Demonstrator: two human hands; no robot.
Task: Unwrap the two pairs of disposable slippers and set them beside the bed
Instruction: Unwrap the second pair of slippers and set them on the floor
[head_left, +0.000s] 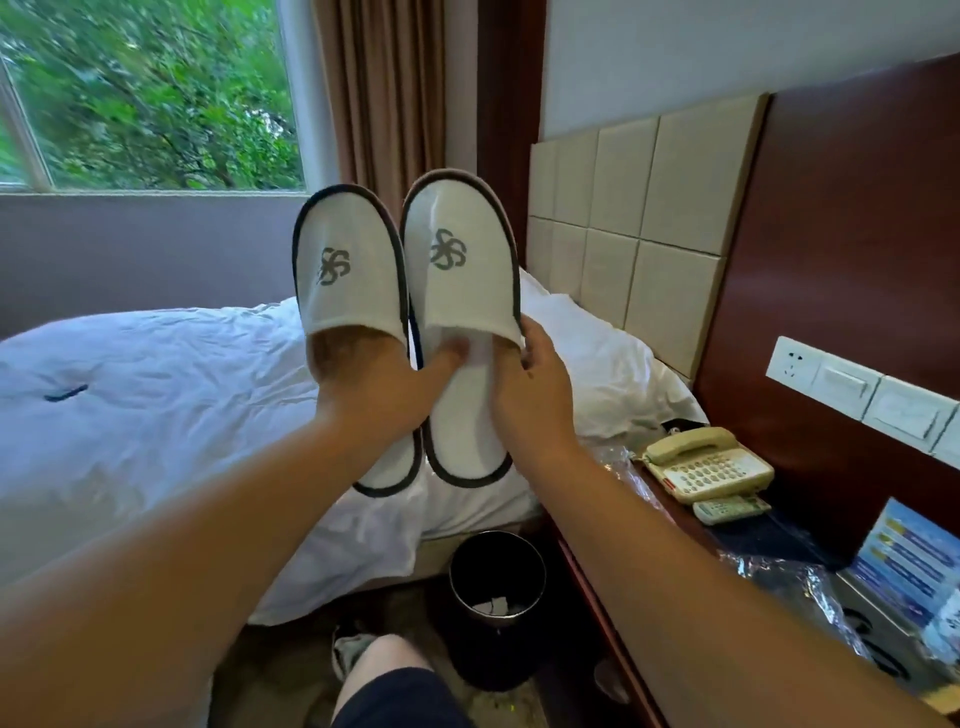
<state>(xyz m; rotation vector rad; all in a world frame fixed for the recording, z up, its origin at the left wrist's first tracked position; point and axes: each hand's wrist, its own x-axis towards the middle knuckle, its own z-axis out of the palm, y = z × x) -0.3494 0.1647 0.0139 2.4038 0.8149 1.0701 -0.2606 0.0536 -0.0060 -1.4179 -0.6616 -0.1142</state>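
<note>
Two white slippers with dark trim and a grey swirl logo are held up side by side, toes up, in front of the bed (130, 415). My left hand (374, 384) has its fingers pushed inside the left slipper (348, 270), its thumb reaching onto the insole of the right slipper (462, 291). My right hand (535, 384) grips the right edge of the right slipper's upper. Both slippers are out of any wrapper. Crumpled clear plastic wrap (795, 582) lies on the bedside table. No second pair is in view.
A dark waste bin (496, 597) with scraps stands on the floor between bed and bedside table (675, 525). A cream telephone (709, 465), a remote (730, 509) and a blue card (904, 561) sit on the table. My knee (389, 670) shows at the bottom.
</note>
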